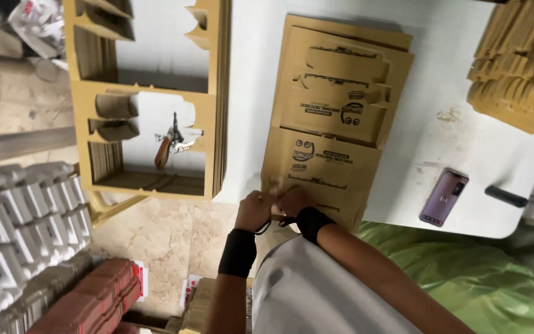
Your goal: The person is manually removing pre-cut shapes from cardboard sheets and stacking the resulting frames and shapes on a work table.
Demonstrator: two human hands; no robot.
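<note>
Nearest, at the bottom edge, the person's shirt and both forearms w/ black wristbands. Left hand (254, 210) and right hand (295, 201) sit close together at the near edge of the cardboard stack (335, 111), fingers curled onto that edge; fingertips are hidden by the knuckles, so can't tell if either hand actually pinches the card or just presses on it. The stack (brown die-cut sheets, dark print) lies flat on the white table (458, 142), near end overhanging the table edge.

Right of the hands: a phone (444, 196), screen lit, and a dark handle (506, 196), its far end cut off. Green bag (477, 272) below the table.

Left: a stack of cut-out frames (149, 99) w/ keys (171, 145) seen through an opening. Farther right corner: a scrap pile (520, 62), partly out of frame
</note>
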